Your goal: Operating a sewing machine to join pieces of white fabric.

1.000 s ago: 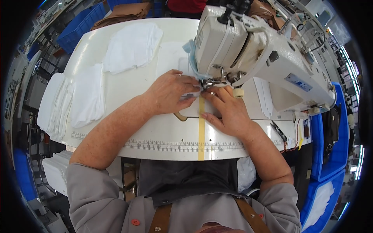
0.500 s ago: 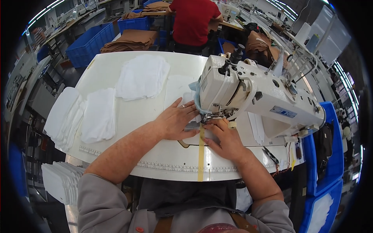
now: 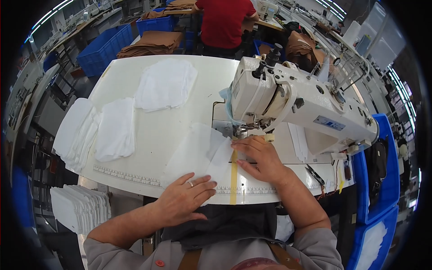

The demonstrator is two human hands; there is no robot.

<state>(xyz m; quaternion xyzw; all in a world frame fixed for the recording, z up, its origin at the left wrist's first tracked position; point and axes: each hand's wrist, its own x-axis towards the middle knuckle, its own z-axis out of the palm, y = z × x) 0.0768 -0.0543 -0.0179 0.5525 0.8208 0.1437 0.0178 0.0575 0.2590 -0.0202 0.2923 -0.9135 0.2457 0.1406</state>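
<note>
A thin white fabric piece [image 3: 191, 150] lies on the sewing table [image 3: 153, 135], just left of the needle area, with a fold or second layer along its right side. My left hand [image 3: 186, 200] rests over its near edge, fingers spread, a ring on one finger. Close to the presser foot [image 3: 243, 129] of the white sewing machine [image 3: 288, 99], my right hand [image 3: 261, 157] touches the fabric's right edge with its fingertips, thumb held apart. A yellow tape strip [image 3: 233, 180] runs from the needle area toward me.
White fabric stacks [image 3: 165, 85] lie on the table's left half; another stack [image 3: 81, 209] sits lower left. Thread snips [image 3: 315, 174] lie right of my right hand. Blue bins [image 3: 378, 180] stand at the right. Beyond the table sits a person in red [image 3: 225, 24].
My left hand has moved from beside the presser foot back toward me, and the white fabric now lies nearer, out from under the machine head. My right hand stays almost in place.
</note>
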